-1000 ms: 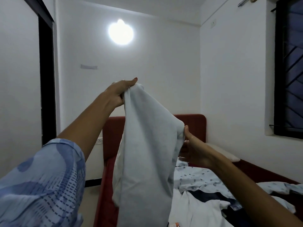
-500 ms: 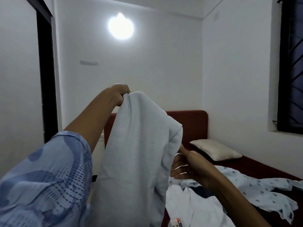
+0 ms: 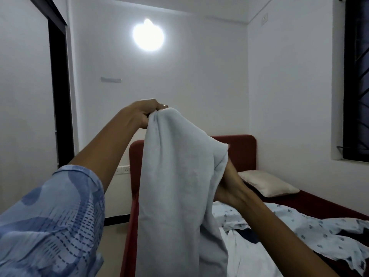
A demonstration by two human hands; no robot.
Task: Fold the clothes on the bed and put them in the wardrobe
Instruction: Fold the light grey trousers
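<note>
I am holding the pale grey garment (image 3: pixel 175 188) up in the air over the left edge of the bed (image 3: pixel 311 200), near the headboard (image 3: pixel 241 152). My left hand (image 3: pixel 143 114) is pinching a bunched top corner high up, fingers curled round the cloth. My right hand (image 3: pixel 229 188) is gripping the other edge lower down, partly hidden behind a fold, so I cannot tell exactly how its fingers lie.

To do this step well, I judge I should be bringing my hands level and spreading them apart so the cloth hangs flat and its seams show, then matching edge to edge before laying it down.

The garment is looking soft, thick and plain, draping in long loose folds, its lower end running out of view. More clothes are lying crumpled on the bed: a printed pale blue piece (image 3: pixel 319 228) and a white one (image 3: pixel 249 256).
</note>
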